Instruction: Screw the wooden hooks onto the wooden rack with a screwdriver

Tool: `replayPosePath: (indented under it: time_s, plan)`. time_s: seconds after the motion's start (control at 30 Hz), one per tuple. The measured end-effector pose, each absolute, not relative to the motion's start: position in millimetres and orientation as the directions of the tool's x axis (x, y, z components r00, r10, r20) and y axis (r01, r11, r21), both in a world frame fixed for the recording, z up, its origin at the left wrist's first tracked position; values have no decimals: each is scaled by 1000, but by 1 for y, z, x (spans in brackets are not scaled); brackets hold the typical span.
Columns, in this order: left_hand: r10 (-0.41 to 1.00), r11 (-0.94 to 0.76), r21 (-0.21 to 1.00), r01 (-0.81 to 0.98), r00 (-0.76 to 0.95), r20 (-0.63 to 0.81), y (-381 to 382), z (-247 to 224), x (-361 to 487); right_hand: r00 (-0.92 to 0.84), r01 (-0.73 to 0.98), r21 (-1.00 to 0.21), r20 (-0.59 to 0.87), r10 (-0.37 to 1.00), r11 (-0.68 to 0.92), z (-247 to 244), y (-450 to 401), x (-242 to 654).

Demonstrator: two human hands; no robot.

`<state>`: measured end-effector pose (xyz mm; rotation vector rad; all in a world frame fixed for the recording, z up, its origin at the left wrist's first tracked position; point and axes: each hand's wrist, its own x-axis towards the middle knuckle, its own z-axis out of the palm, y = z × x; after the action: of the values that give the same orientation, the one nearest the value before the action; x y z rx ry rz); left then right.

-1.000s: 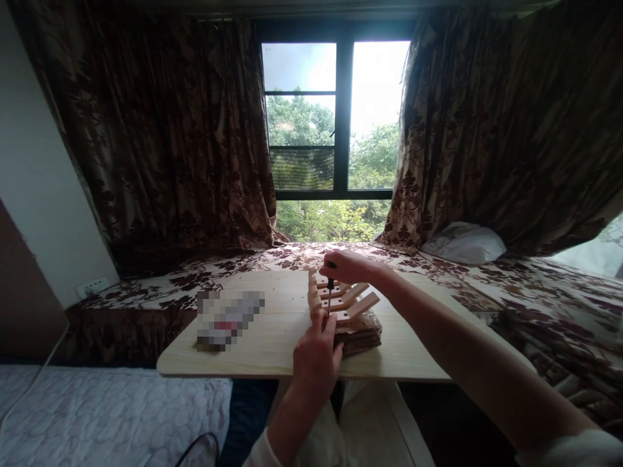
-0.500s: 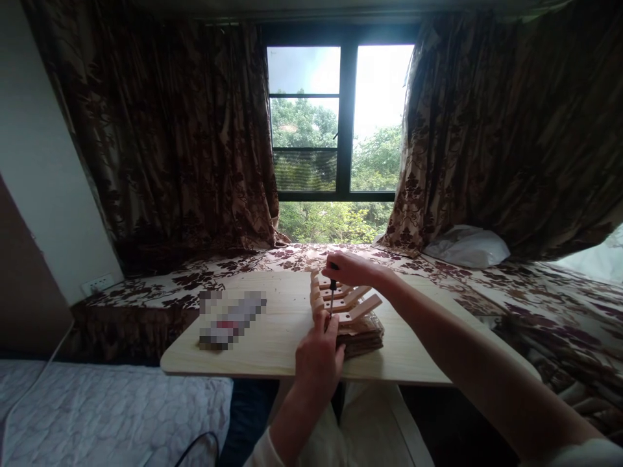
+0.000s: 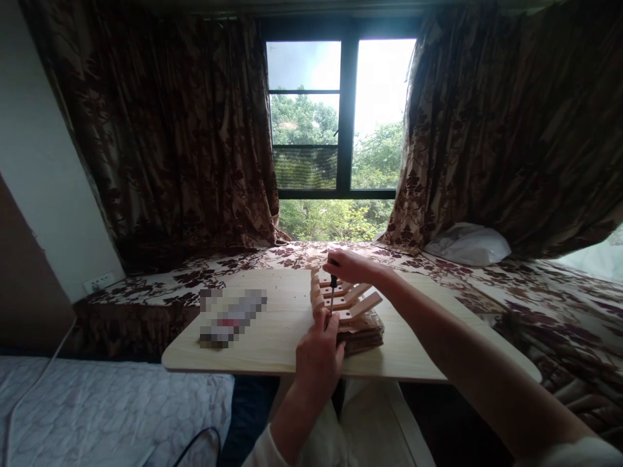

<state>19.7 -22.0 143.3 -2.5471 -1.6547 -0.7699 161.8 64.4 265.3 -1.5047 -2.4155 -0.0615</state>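
My right hand is wrapped round the dark handle of a screwdriver, held upright with its thin shaft pointing down. Close to the shaft's lower end, my left hand has its fingers pressed together at the near end of a wooden piece with a wavy edge. What those fingers grip, if anything, is hidden. Several pale wooden slats with dark holes slant up to the right from the wavy piece. Under them lies a stack of brown cardboard.
All this is on a pale wooden table. A blurred-out box-like item lies on its left part. Behind are a flower-patterned covered ledge, a white plastic bag and a window. A quilted mattress is at lower left.
The view has shifted very slightly. Both hands and the screwdriver stay in nearly the same place, the right hand still on the handle.
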Motion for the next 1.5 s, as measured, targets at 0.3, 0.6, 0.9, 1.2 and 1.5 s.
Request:
replayPosePath:
  time_s: [0.3, 0.6, 0.9, 1.2, 1.5]
  plan:
    - [858, -439, 244, 865, 324, 398, -21, 144, 20, -456, 871, -90, 224, 862, 484, 279, 57, 163]
    - [854, -445, 234, 865, 330, 401, -22, 145, 19, -373, 916, -64, 222, 901, 396, 272, 63, 155]
    - [853, -434, 204, 878, 327, 408, -27, 142, 21, -473, 869, -79, 154, 868, 488, 281, 55, 158]
    - [862, -423, 199, 884, 325, 389, -30, 143, 21, -410, 900, -81, 171, 896, 427, 275, 62, 167]
    - [872, -423, 237, 875, 322, 370, -29, 145, 21, -433, 894, -47, 169, 885, 446, 273, 61, 156]
